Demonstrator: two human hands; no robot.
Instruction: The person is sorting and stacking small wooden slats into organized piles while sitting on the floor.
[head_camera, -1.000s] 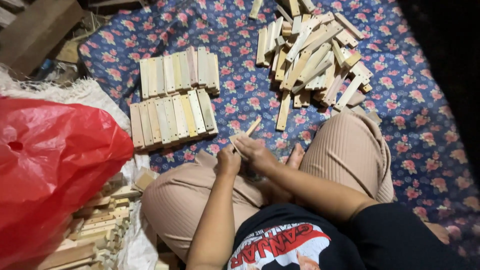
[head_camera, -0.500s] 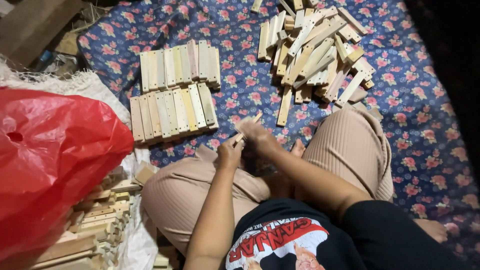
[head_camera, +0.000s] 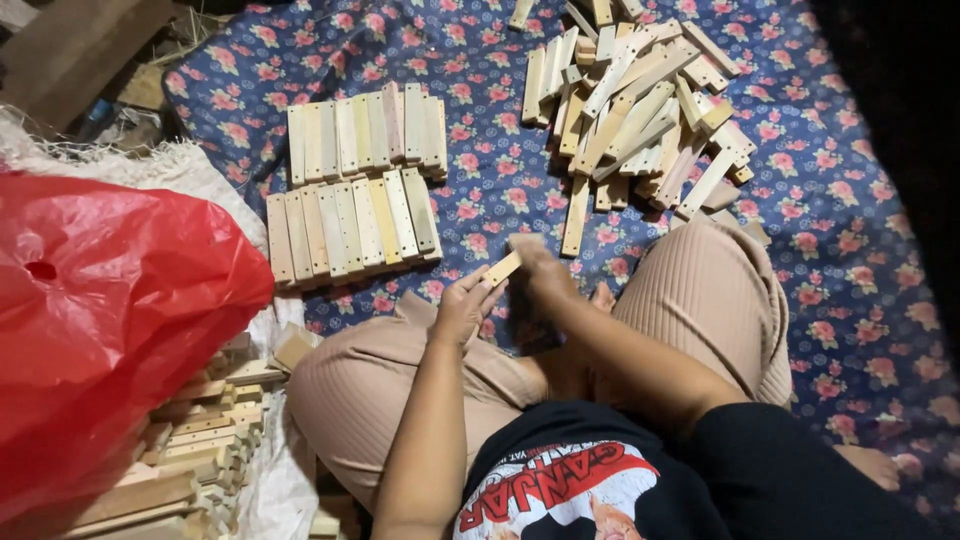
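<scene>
Wooden slat (head_camera: 503, 268) sits pinched between fingers of the left hand (head_camera: 462, 308) and right hand (head_camera: 545, 272), both closed on it.

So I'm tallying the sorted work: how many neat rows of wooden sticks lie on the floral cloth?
2: the far row and the near row just below it, left of the loose pile. None appears hidden.

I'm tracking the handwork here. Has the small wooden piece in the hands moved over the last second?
Barely. The small wooden piece remains between the left hand and right hand, just below the laid-out rows of slats.
</scene>
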